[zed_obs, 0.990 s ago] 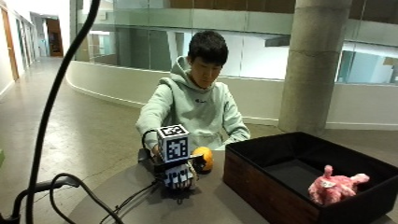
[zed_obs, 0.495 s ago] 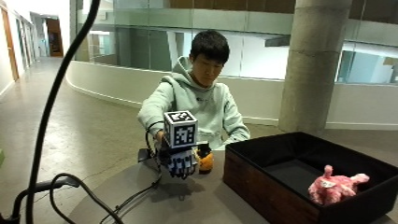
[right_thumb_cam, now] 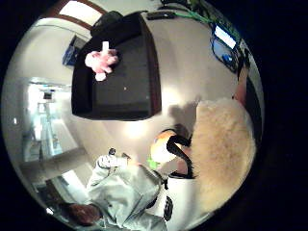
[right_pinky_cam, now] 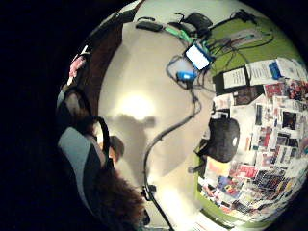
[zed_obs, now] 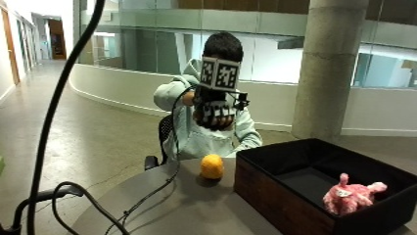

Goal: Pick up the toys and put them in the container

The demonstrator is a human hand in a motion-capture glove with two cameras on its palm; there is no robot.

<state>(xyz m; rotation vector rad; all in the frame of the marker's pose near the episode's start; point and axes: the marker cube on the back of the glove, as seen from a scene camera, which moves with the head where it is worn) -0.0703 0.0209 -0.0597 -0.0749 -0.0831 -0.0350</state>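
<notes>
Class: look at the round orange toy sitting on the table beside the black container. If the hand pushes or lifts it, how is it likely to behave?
The round orange toy looks ball-shaped, so a push would probably roll it across the grey table. Its surface looks soft, so it may squash slightly when gripped. The black-gloved right hand is raised well above it, holding a cream furry toy.

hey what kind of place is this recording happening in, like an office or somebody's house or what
Probably a large public or institutional building's atrium, not a home. Behind the table stand a thick concrete column, glass balustrades on an upper level, and a long curved white wall beside a wide corridor.
</notes>
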